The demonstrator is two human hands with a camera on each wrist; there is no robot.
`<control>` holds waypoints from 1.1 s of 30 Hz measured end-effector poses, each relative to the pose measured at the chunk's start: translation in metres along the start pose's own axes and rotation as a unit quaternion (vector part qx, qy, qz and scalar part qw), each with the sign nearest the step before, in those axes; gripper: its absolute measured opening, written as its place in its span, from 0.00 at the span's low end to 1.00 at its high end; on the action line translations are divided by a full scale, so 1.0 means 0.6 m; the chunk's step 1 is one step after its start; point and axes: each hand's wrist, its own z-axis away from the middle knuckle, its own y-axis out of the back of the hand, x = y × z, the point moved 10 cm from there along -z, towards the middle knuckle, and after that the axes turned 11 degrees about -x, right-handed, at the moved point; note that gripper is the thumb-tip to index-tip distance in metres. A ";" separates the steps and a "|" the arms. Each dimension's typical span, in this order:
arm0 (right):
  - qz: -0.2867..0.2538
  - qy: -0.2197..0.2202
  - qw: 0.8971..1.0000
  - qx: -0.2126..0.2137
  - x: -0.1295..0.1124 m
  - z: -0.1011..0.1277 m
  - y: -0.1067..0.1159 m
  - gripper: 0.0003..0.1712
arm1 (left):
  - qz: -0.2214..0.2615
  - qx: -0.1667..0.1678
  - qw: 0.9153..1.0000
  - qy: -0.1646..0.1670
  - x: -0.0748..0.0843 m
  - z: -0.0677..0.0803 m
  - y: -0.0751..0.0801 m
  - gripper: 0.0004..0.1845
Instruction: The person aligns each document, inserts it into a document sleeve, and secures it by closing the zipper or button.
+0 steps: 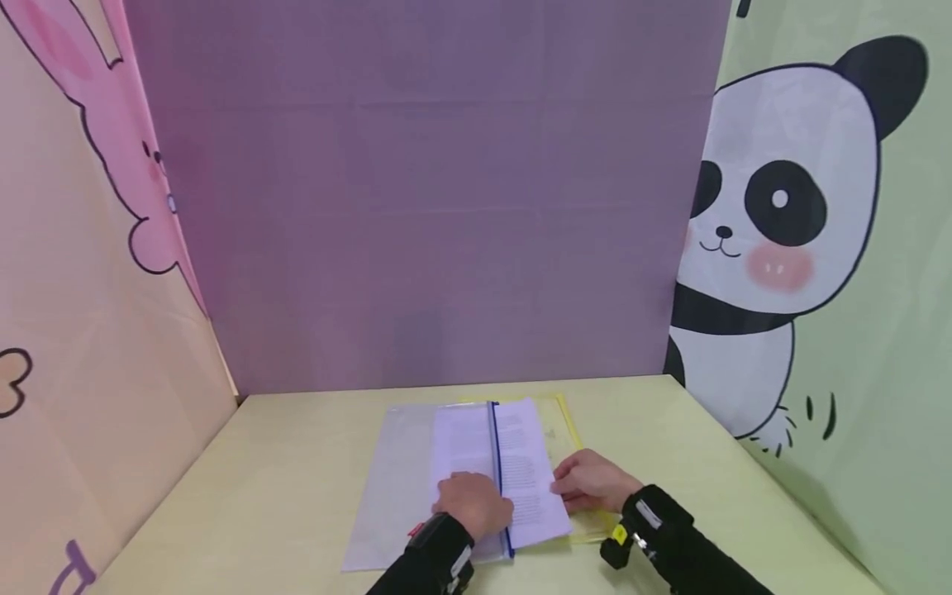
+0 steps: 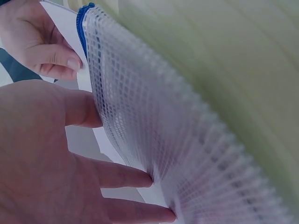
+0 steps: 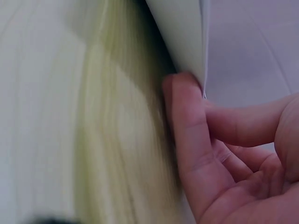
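Head view: we see the left hand [image 1: 470,502] flat, fingers straight, pressing the mesh zip pouch [image 1: 416,479] at its blue zipper. Right hand [image 1: 591,481] pinches the printed sheets' [image 1: 521,463] edge. All lie mid-worktop [image 1: 283,463], over a yellow folder [image 1: 568,426].

Seen close from the wrist: right hand [image 3: 233,154] pinching the edge of a white paper sheet [image 3: 187,32] | thumb [image 3: 187,130] pressed under the sheet's corner, other fingers [image 3: 247,123] curled against it from the right | blurred pale yellow-green table surface [image 3: 103,116] at left, streaked.
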 end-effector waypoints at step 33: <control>-0.025 0.003 0.999 -0.021 -0.010 -0.019 -0.043 0.09 | -0.004 0.018 1.000 -0.020 -0.001 -0.005 0.004 0.28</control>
